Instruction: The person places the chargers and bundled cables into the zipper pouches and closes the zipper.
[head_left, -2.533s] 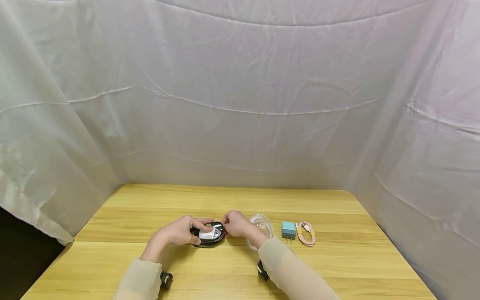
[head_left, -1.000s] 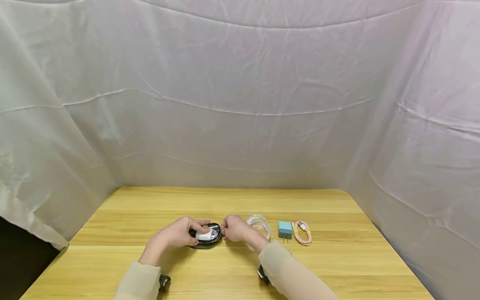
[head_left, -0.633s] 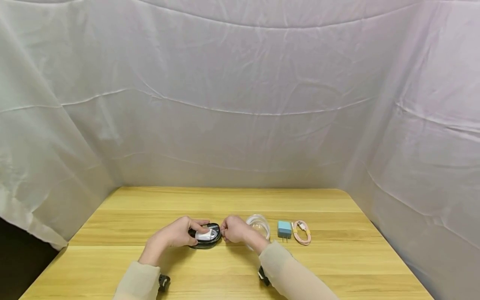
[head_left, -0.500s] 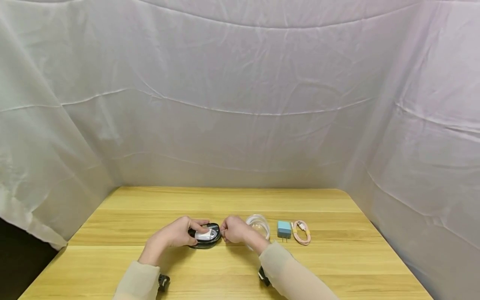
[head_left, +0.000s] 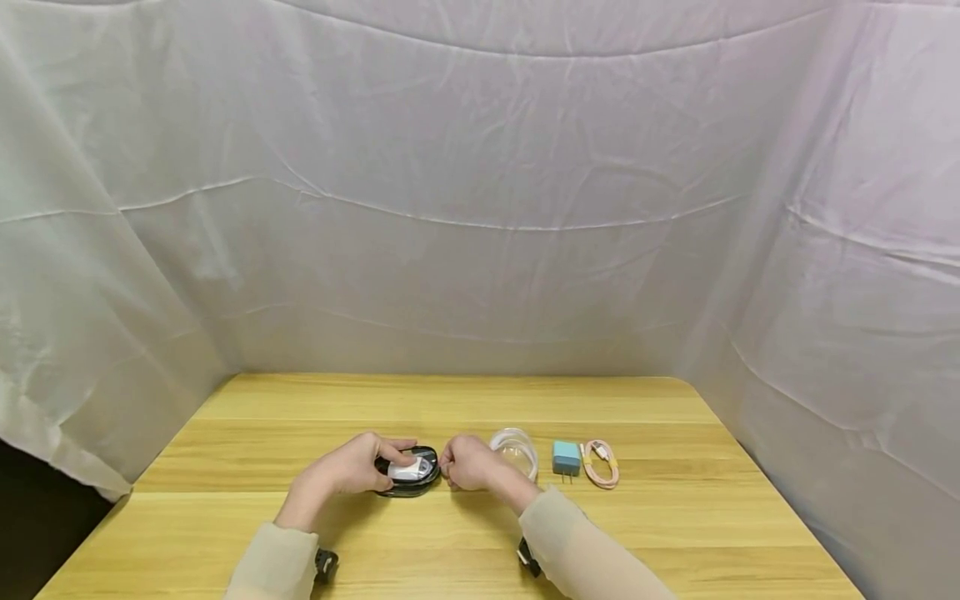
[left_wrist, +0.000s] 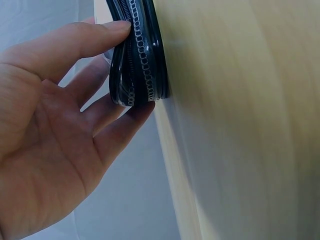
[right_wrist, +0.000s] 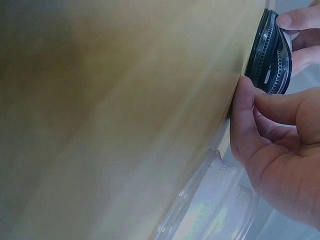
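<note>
Head view: black zip pouch [head_left: 408, 472] flat on the wooden table [head_left: 465, 400], both hands on it. Left hand [head_left: 348, 467] grips the pouch's left end, thumb laid over the top, fingers curled around the far edge. Right hand [head_left: 467, 461] sits at the pouch's right end, fingers curled in; whether it pinches anything can't be told from here.

Left wrist view adds the edge-on detail that the head view lacks: pouch [left_wrist: 137, 55] is a thin oval, glossy black rim, metal zipper teeth running along the seam. The left hand's [left_wrist: 55, 135] thumb and fingers clamp it from both sides.

Right wrist view: pouch [right_wrist: 272, 52] seen from its other end, zipper chain visible. The right hand [right_wrist: 277, 150] is just beside the pouch, thumb pressed on the table edge-side, fingers bent; contact with a zip pull is not visible, so its hold is unclear.

Pouch look: top panel is clear, something white showing through.

Right of the pouch, in order: clear plastic cup [head_left: 516, 450] just behind the right wrist, blue plug adapter [head_left: 565, 458], coiled pink cable [head_left: 600, 463]. All stand apart from the pouch.
</note>
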